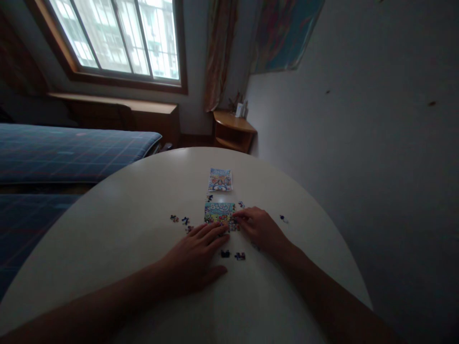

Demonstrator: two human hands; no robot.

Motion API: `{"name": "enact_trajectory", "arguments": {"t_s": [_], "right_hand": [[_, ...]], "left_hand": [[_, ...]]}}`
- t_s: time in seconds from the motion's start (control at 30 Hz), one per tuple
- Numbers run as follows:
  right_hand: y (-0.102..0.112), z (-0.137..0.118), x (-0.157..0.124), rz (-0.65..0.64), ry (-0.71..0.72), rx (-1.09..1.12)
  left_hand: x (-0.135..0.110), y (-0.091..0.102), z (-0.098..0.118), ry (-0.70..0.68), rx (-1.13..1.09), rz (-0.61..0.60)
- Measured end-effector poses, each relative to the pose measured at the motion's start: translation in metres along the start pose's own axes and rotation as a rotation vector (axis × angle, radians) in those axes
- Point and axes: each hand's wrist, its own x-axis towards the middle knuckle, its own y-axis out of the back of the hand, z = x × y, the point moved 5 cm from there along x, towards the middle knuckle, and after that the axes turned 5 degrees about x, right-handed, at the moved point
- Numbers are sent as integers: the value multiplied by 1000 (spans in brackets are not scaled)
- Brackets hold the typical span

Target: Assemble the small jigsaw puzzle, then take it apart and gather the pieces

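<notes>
A partly joined jigsaw puzzle (219, 210) with a colourful picture and lettering lies flat on the white round table (150, 191). My left hand (202, 255) rests palm down, fingers stretched out over the puzzle's lower edge. At the puzzle's right edge, my right hand (256, 227) is closed in a pinch on a puzzle piece, mostly hidden by the fingertips. Loose puzzle pieces (185, 220) lie to the left, and two more dark pieces (240, 256) sit below the puzzle between my hands.
Beyond the puzzle lies a printed picture sheet (220, 180) with similar artwork. A single piece (283, 219) is off to the right, and another piece (210, 198) lies just above the puzzle. A bed (71, 148) stands left of the table, a wall (340, 143) to the right.
</notes>
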Motion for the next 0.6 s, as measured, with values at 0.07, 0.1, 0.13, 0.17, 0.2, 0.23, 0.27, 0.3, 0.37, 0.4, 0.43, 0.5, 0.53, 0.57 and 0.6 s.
{"name": "enact_trajectory", "arguments": {"t_s": [0.07,0.1,0.13,0.17,0.2,0.23,0.27,0.3,0.37,0.4,0.43,0.5,0.53,0.57,0.6], "right_hand": [[-1,2,0,2,0,6],[-1,2,0,3,-2,10],[-2,3,-1,3,-6,13],[-2,3,-1,1,-11,12],[-2,3,-1,-1,-14,8],[-2,2,-1,-4,-13,1],[-2,1,-1,-9,-11,-5],[-2,0,-1,-12,-7,-13],[-1,-2,-1,-19,-4,-31],[-1,-3,0,-22,-5,-41],[0,-3,0,-25,-7,-49],[1,-4,0,-31,-8,-60],[1,-4,-1,-33,-8,-65],[1,-5,-1,-33,-5,-70],[2,-5,-1,-34,1,-80]], "left_hand": [[-1,-1,0,1,2,8],[-1,-1,0,2,3,9],[0,-1,0,3,4,11],[0,-1,0,4,3,10],[0,-1,1,5,3,9],[0,-1,1,8,3,7],[0,0,1,11,6,4],[1,0,1,12,9,1],[0,0,0,11,11,-2],[0,0,0,8,9,-1],[0,0,0,7,7,0],[-1,0,0,10,4,0],[-1,0,0,13,4,0],[-1,0,0,15,4,0],[-1,0,0,17,4,-1]]}}
